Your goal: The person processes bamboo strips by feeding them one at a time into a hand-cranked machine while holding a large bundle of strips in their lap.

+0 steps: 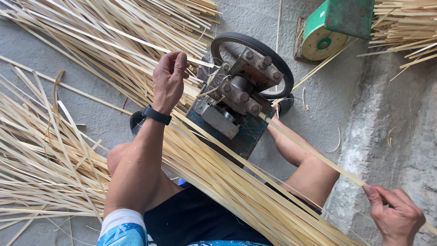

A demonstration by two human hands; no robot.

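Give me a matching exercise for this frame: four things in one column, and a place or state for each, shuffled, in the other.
Things:
1. left hand
2. right hand
3. green block
4. black wheel

Places or states:
A. upper right, on the concrete floor
B. pinching the strip's end, lower right
C. at the machine's far end
D. on a strip beside the steel rollers

Pairs: 1-D, 2-B, 3-A, 4-C

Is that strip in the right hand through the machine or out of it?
Through: the strip runs from the machine to the right hand.
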